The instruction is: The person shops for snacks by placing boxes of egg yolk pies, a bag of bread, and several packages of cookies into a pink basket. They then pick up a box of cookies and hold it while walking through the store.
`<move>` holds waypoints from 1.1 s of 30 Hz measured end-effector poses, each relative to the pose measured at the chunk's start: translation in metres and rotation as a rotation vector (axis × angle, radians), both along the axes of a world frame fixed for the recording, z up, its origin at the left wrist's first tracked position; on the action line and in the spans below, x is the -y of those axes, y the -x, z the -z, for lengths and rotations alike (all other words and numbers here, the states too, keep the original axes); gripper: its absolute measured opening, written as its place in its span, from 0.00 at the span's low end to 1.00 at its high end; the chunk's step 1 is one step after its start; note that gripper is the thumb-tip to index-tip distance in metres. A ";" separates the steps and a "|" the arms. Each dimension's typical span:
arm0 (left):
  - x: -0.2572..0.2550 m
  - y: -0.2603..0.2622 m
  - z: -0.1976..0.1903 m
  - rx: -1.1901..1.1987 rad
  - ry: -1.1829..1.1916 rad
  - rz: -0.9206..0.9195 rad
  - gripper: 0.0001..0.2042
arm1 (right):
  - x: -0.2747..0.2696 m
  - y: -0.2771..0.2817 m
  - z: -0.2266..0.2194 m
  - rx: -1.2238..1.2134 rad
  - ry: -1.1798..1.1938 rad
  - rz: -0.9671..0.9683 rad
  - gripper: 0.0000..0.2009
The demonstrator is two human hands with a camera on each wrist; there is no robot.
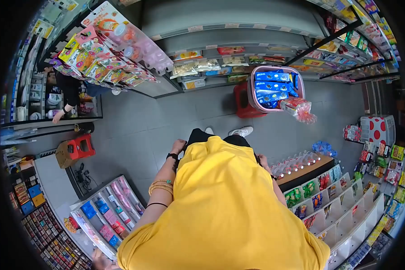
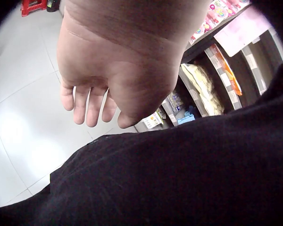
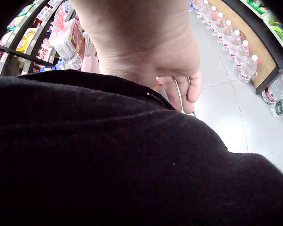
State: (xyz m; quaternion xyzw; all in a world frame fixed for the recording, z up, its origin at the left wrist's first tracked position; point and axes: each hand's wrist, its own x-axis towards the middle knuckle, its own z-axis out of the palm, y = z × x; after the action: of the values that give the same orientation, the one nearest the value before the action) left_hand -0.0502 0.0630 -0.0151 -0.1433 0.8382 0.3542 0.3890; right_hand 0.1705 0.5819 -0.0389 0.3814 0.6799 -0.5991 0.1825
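Observation:
My left hand [image 1: 178, 146] hangs beside the dark trousers. In the left wrist view, its palm side shows, with relaxed, slightly spread fingers [image 2: 92, 108] and nothing in them. The right hand [image 1: 263, 161] is down by the other hip. The right wrist view shows its fingers [image 3: 194, 87] hanging loosely, with the thumb side hidden by the dark cloth [image 3: 108, 155]. Ahead of me, a pink basket [image 1: 301, 81] stands on a red stool [image 1: 244, 102]. Blue packets [image 1: 272, 86] fill the basket, and a clear bag tied with red ribbon [image 1: 299, 109] leans over its front right rim.
Shelves of packaged goods [image 1: 207, 66] line the far side. Water bottles [image 1: 297, 163] stand in a row at right beside a tiered display rack [image 1: 321, 198]. Another rack [image 1: 110, 211] is at near left. Another person's arm [image 1: 69, 96] shows at far left, beyond a red stool [image 1: 82, 146].

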 end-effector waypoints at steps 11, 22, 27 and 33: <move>0.009 -0.002 0.021 -0.124 0.008 0.153 0.17 | 0.006 0.005 -0.016 -0.005 0.049 0.029 0.11; 0.010 0.001 0.023 -0.035 -0.017 0.076 0.18 | 0.003 0.003 0.001 -0.001 0.047 0.022 0.12; 0.011 0.000 0.027 -0.069 -0.016 0.079 0.18 | 0.004 0.006 -0.005 0.019 -0.019 -0.020 0.12; 0.004 0.003 0.009 -0.096 0.018 0.070 0.18 | 0.003 0.006 -0.014 -0.007 0.052 -0.006 0.12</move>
State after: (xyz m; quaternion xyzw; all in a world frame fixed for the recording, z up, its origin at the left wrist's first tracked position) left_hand -0.0535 0.0587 -0.0245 -0.1001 0.8637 0.3393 0.3591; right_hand 0.1646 0.5785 -0.0249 0.3722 0.6658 -0.6175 0.1917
